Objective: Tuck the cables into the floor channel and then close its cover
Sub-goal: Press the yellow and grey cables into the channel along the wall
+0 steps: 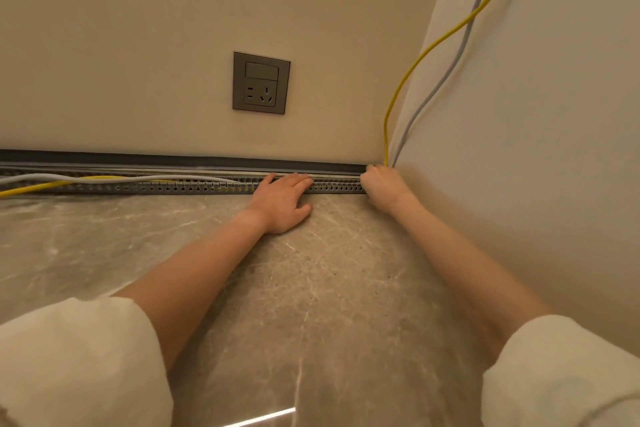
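Two walls meet at corner; marble floor (329, 288) below. Slotted channel (173, 186) runs along wall base, cover off. Yellow cable (429, 48) and grey cable (462, 45) drop down corner; further left both lie partly out of channel. Socket (261, 83) above. Left hand (282, 199) flat, fingers straight, pressing channel. Right hand (382, 185) curled at corner where cables enter; whether it holds them, cannot tell.

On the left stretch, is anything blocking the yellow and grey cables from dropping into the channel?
Nothing visible does. The yellow cable and grey cable lie over the open slotted channel, which shows no cover over it there. The left hand rests flat further right, clear of that stretch.
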Motion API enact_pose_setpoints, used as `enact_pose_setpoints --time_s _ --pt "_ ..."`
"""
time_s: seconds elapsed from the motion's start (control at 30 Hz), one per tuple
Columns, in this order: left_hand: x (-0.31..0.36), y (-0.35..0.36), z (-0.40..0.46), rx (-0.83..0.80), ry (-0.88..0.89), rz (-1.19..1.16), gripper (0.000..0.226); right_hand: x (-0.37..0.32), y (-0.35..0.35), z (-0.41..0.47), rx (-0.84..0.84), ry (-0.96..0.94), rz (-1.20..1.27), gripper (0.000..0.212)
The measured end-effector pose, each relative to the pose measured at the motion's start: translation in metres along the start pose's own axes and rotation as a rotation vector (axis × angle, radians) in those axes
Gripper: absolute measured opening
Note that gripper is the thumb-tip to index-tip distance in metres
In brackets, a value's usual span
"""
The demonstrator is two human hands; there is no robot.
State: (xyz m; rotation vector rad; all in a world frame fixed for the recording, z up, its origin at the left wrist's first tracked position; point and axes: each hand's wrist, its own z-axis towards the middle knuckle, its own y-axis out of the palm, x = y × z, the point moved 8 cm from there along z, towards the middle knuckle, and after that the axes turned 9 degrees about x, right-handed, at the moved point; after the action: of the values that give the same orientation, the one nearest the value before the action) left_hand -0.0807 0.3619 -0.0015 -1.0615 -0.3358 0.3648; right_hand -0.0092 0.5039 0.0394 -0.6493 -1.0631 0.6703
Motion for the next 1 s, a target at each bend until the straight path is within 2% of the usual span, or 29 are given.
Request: enact_pose_setpoints --time_s 0.27,0.47,0.53,0.7,0.77,0.87,1.0 --pt "0.000 0.001 0.000 -0.007 0.002 0.002 0.060 0.013 0.009 -0.021 0.003 0.301 0.221 0.023" --pt "-0.001 -0.009 -0.007 -0.025 0.016 -0.036 0.060 -0.007 0.006 -0.011 -0.190 0.375 0.165 0.035" --pt "-0.009 -0.021 -0.015 0.024 0.006 -0.061 0.059 -0.016 0.002 -0.007 -0.262 0.410 0.169 0.037" --pt "-0.062 -0.064 -0.048 0.118 -0.101 -0.015 0.055 -0.045 -0.025 0.002 -0.281 0.542 0.330 0.047" --pt "-0.088 -0.083 -0.063 0.121 -0.152 0.038 0.056 -0.071 -0.046 0.010 -0.247 0.511 0.411 0.050" --pt "-0.120 -0.107 -0.087 0.115 -0.210 0.094 0.057 -0.120 -0.081 0.023 -0.144 0.358 0.457 0.053" --pt "-0.162 -0.138 -0.128 0.092 -0.277 0.181 0.060 -0.187 -0.131 0.032 0.037 0.160 0.487 0.046"
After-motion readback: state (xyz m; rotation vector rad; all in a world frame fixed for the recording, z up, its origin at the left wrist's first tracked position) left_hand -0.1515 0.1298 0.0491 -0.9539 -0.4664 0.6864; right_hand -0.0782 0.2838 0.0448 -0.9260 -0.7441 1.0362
